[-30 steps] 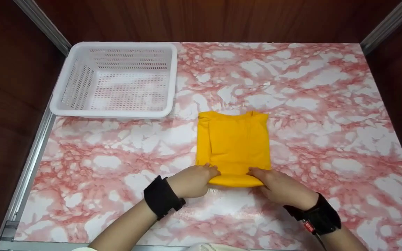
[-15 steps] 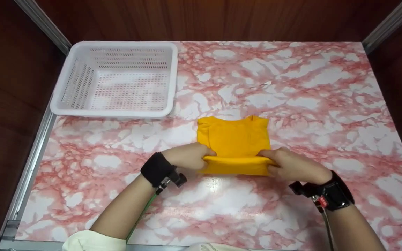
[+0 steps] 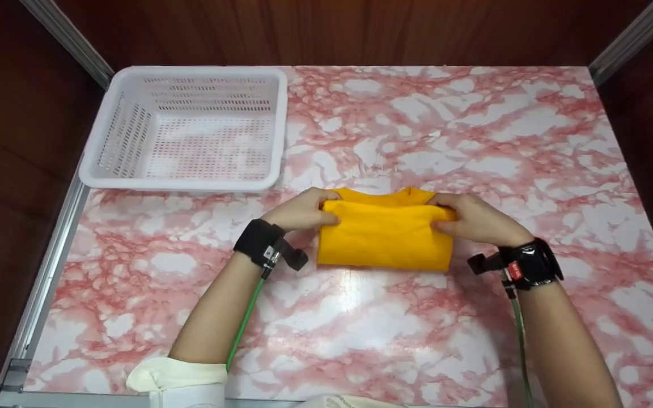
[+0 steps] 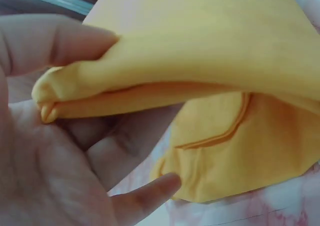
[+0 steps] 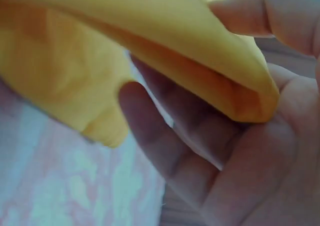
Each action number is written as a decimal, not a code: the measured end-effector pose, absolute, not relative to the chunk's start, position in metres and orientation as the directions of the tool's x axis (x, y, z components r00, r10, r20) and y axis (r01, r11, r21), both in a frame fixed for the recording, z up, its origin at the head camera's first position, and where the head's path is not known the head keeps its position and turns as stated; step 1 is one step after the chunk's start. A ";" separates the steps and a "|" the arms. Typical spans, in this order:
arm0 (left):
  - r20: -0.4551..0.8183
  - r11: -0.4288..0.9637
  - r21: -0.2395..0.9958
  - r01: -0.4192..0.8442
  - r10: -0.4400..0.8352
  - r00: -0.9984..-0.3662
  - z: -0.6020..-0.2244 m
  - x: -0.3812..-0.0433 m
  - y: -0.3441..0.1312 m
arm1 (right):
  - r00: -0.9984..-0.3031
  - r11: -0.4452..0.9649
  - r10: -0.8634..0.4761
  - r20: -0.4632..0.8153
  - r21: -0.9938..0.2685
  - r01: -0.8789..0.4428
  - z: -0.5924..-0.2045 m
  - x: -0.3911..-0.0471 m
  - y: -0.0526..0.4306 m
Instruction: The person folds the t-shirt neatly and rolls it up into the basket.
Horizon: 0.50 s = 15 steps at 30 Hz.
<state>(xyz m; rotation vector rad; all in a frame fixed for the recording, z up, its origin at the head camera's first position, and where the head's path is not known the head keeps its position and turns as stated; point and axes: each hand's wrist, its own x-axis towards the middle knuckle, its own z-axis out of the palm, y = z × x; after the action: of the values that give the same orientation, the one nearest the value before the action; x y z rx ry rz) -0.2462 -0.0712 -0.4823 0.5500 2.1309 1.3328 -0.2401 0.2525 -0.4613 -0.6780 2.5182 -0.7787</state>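
A yellow T-shirt (image 3: 384, 238) lies partly folded in the middle of the table, its neckline at the far side. My left hand (image 3: 302, 209) grips the left end of the folded-over edge, thumb on top and fingers beneath, as the left wrist view shows. At the opposite end, my right hand (image 3: 476, 218) holds the same fold between thumb and fingers. In the right wrist view the raised cloth (image 5: 165, 41) bends over the fingers, with a lower layer of the shirt beyond. The fold stands lifted close to the collar.
A white perforated plastic basket (image 3: 185, 184) stands at the back left of the pink-and-white marbled table (image 3: 474, 136). Dark wood panels (image 3: 349, 31) rise behind and at both sides, with metal rails at the corners. Green cables run along both forearms.
Both hands have carried the shirt's near edge away from the body, up toward the neckline. The shirt is now folded shorter, and its lower part covers most of the upper part.
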 end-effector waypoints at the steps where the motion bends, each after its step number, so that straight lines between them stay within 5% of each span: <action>1: -0.233 0.396 0.918 0.020 0.580 -0.780 -0.486 -0.248 -0.071 | -0.807 0.722 -0.545 -0.226 -0.615 -0.316 -0.465 -0.244 0.253; 7: -0.230 0.397 0.916 -0.061 0.392 -0.891 -0.504 -0.259 -0.064 | -0.886 0.724 -0.434 -0.166 -0.650 -0.233 -0.488 -0.261 0.253; 15: -0.121 0.649 0.761 0.017 0.168 -0.978 -0.527 -0.270 -0.055 | -0.949 0.771 -0.275 -0.151 -0.624 -0.125 -0.516 -0.277 0.248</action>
<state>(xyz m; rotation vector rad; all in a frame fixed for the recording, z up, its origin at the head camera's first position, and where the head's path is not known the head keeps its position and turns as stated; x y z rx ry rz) -0.2701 -0.0546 -0.5274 0.1527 2.6849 1.2358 -0.2775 0.2479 -0.5157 -0.3135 2.7326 -0.9382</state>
